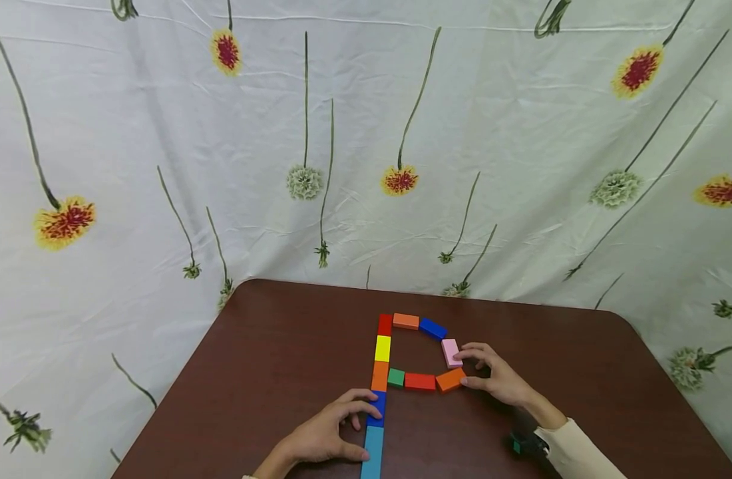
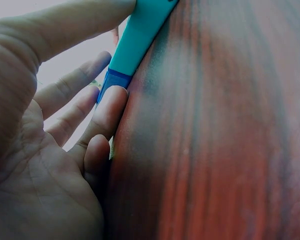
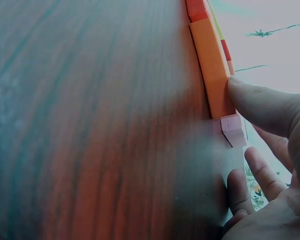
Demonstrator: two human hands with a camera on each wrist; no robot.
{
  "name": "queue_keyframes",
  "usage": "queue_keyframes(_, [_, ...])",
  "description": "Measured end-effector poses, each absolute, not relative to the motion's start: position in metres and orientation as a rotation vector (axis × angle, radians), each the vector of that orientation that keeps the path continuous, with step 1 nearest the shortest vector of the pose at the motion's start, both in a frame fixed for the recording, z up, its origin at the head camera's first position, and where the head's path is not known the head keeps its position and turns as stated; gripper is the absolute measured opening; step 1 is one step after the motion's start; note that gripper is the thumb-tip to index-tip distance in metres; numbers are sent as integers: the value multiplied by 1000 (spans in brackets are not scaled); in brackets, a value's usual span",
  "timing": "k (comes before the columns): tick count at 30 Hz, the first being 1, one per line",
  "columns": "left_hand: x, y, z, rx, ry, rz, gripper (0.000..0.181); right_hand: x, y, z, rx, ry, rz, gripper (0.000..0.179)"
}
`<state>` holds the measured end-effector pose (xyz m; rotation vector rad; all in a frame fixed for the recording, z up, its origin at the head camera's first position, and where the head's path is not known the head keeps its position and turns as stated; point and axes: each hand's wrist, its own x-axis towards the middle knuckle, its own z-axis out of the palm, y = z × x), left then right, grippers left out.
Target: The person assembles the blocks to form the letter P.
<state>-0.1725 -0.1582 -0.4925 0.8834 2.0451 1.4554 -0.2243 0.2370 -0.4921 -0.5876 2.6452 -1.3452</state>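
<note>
Coloured wooden blocks lie end to end on a dark brown table, shaped like a letter P. My left hand (image 1: pixel 325 432) rests its thumb at the light blue block (image 1: pixel 373 452), its fingers over the blue block (image 1: pixel 376 418); the left wrist view shows the same teal-looking block (image 2: pixel 140 42) beside the thumb. At the loop's right side, my right hand (image 1: pixel 502 380) touches the pink block (image 1: pixel 450 352) with its fingertips. Its thumb is against the orange block (image 1: pixel 450 380), also seen from the side as an orange block (image 3: pixel 210 70) in the right wrist view.
Red (image 1: pixel 385 324), yellow (image 1: pixel 382 348) and orange (image 1: pixel 380 376) blocks continue the upright line. Other loop blocks are orange (image 1: pixel 406 321), blue (image 1: pixel 433 328), green (image 1: pixel 396 378) and red (image 1: pixel 420 382). Behind the brown table (image 1: pixel 270 346) hangs a flowered cloth (image 1: pixel 252 133).
</note>
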Motion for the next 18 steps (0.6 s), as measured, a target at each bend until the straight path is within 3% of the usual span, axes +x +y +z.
queue_keyframes(18, [-171,-158,-491,866,2050,1451,42,-225,234,-490,-553,2673,-1321,39])
